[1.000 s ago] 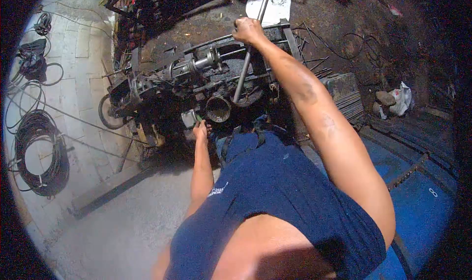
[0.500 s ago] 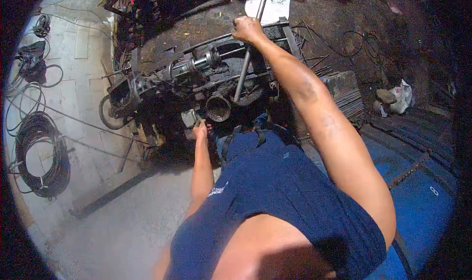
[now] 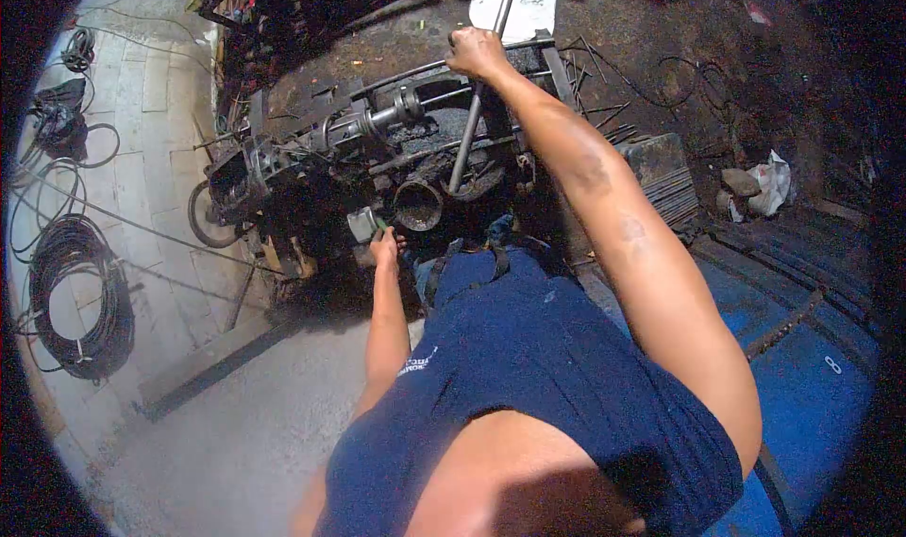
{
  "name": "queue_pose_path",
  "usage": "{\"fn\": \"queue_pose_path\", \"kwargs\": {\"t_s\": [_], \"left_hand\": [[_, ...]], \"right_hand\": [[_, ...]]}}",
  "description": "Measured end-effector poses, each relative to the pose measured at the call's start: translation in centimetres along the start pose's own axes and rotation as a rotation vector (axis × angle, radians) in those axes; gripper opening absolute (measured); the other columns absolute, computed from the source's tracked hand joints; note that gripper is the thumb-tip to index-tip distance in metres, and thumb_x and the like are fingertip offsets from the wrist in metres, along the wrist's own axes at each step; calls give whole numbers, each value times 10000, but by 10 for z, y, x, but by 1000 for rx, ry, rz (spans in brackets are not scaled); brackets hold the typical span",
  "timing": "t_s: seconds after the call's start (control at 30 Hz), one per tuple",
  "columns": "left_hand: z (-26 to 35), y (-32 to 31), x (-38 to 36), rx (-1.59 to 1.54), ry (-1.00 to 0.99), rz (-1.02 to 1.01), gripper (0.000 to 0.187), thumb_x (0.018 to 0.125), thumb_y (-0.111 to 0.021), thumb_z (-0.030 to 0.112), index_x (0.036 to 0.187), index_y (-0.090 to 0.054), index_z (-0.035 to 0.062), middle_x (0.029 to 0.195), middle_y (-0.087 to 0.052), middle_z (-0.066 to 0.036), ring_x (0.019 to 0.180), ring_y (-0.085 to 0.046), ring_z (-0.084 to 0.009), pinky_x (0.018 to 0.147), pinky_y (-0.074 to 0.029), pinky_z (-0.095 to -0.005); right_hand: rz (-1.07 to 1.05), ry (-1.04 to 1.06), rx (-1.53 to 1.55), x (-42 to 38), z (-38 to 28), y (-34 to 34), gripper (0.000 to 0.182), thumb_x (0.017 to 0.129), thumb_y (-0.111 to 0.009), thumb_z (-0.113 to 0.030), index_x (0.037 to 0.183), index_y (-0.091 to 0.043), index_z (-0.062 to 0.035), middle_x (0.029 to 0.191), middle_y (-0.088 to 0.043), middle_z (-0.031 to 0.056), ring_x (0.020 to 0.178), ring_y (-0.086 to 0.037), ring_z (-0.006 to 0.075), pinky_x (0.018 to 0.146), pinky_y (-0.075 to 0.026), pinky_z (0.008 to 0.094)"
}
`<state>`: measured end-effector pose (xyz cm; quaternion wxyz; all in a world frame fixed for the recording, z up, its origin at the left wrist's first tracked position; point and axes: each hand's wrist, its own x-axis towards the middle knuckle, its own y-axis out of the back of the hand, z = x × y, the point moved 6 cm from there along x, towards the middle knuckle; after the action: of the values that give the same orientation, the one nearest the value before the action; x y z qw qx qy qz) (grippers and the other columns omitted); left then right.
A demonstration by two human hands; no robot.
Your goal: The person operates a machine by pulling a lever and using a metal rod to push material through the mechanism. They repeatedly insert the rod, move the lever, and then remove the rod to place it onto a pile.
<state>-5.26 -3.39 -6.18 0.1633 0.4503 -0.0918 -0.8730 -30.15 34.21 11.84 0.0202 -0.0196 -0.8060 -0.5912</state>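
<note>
A long metal bar (image 3: 469, 141) slants down from the top of the view to the greasy machine. Its lower end rests beside a round, open pipe-like cup (image 3: 418, 207). My right hand (image 3: 477, 54) is closed in a fist around the bar, with the arm stretched far forward. Lower down, my left hand (image 3: 385, 246) is at a small green piece (image 3: 381, 224) beside a pale metal box (image 3: 361, 224). Its fingers are curled and appear to hold that piece, though they are small and partly hidden. A shiny shaft (image 3: 392, 115) runs across the machine (image 3: 311, 150).
Coiled black cable (image 3: 75, 292) and loose hoses lie on the pale floor at left. A white sheet (image 3: 528, 10) lies beyond the machine. Thin rods (image 3: 665, 197) are stacked at right, near a white bag (image 3: 772, 183) and a blue metal surface (image 3: 802, 386).
The view has shifted very slightly. My right hand keeps its place on the bar, and the fingers of my left hand have moved slightly beside the green piece.
</note>
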Motion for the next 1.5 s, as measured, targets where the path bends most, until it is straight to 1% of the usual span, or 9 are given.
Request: {"fn": "queue_pose_path", "kwargs": {"t_s": [0.8, 0.87, 1.07, 1.13, 1.17, 1.2, 1.3, 1.4, 1.5], "left_hand": [[-1, 4, -2, 80, -48, -20, 225, 840, -536, 208, 1014, -496, 72, 595, -572, -64, 452, -528, -151, 376, -383, -271], [-17, 2, 14, -13, -9, -114, 262, 850, -531, 221, 1054, -470, 68, 610, -575, -69, 454, -526, -154, 386, -389, -269], [-45, 9, 30, 108, 68, -207, 236, 860, -521, 188, 967, -496, -21, 664, -605, -111, 467, -536, -161, 392, -401, -286], [-61, 6, 44, 112, 100, -318, 227, 849, -536, 168, 872, -524, -58, 655, -604, -119, 469, -545, -186, 394, -407, -306], [-73, 7, 53, 94, 112, -317, 211, 841, -542, 142, 813, -546, -68, 652, -605, -132, 480, -560, -202, 398, -412, -325], [-76, 0, 54, 86, 120, -330, 211, 841, -542, 142, 813, -546, -68, 652, -605, -132, 480, -560, -202, 398, -412, -325], [-78, 1, 66, 603, -126, -13, 218, 765, -571, 136, 848, -598, -63, 748, -628, -207, 639, -636, -291, 624, -491, -395], [-89, -7, 91, 882, -157, 68, 284, 720, -578, 179, 908, -614, -31, 876, -619, -245, 844, -614, -353, 766, -464, -410], [-81, -2, 95, 991, -4, -102, 504, 738, -538, 411, 947, -610, -42, 983, -592, -257, 965, -564, -375, 820, -444, -422]], "right_hand": [[67, 16, 90, -2, 29, 0, 212, 640, -623, -237, 787, -619, -84, 814, -623, 138, 796, -609, 305, 703, -487, 402], [133, 23, 154, 0, 50, -5, 305, 676, -644, -191, 967, -621, -102, 869, -632, 136, 836, -610, 294, 755, -483, 380], [148, -246, -57, -17, 30, 34, 638, 655, -660, -120, 1249, -436, -178, 1243, -354, 216, 1141, -389, 325, 911, -425, 402], [320, -356, 18, -24, 34, 36, 755, 651, -658, -123, 1318, -307, -88, 1244, -314, 268, 1099, -426, 346, 911, -421, 415], [410, -372, 216, -16, 57, 3, 780, 670, -640, -145, 1295, -227, 71, 1221, -312, 303, 1026, -476, 370, 902, -422, 430], [283, -504, 158, -21, 46, 12, 759, 697, -615, -171, 1255, -211, 147, 1239, -284, 321, 978, -512, 373, 906, -423, 409], [351, -581, 330, -18, 56, -15, 779, 658, -527, -52, 1329, -146, 54, 1308, -138, 381, 1116, -398, 469, 953, -354, 423], [330, -574, 205, -18, 63, -7, 697, 673, -528, -91, 1261, -216, 117, 1211, -306, 402, 1027, -475, 459, 911, -388, 437], [265, -592, 271, -21, 56, 9, 529, 673, -536, -105, 1081, -328, 159, 865, -552, 338, 853, -564, 447, 784, -466, 452]]}}
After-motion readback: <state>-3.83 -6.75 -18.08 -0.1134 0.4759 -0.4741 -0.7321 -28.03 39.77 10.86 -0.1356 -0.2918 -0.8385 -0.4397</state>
